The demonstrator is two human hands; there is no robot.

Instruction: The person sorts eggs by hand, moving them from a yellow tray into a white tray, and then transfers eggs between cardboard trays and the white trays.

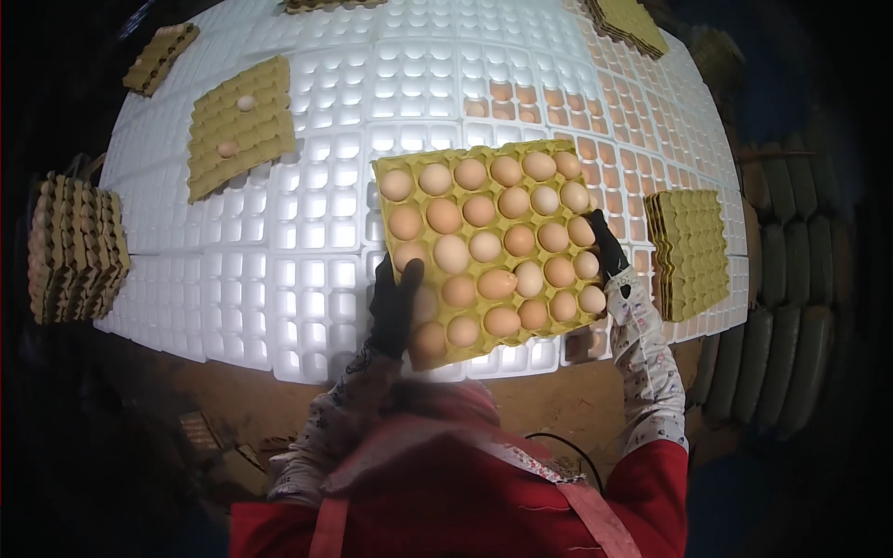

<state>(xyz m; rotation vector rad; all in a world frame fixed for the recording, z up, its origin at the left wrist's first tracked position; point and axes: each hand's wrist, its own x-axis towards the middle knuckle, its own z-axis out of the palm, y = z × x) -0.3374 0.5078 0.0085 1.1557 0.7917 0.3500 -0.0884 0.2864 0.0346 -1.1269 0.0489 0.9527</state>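
Observation:
A yellow egg tray [476, 348] full of brown eggs is held up over the white foam trays [316, 242], tilted a little. My left hand [395, 302], in a black glove, grips its left edge with the thumb on top beside the eggs. On the opposite edge my right hand [606, 244], also gloved in black, is closed round the rim, its fingers partly hidden under the tray. One egg [497, 284] lies on its side among the others, which mostly stand in their cups.
Empty yellow trays are stacked at the right [690, 251] and far right [633, 23]. Another tray [237, 130] with two eggs lies at the left. A tall tray stack [79, 251] stands beyond the left edge. Eggs [614, 107] fill foam cups at the right. Grey-green sacks [767, 363] are piled beyond.

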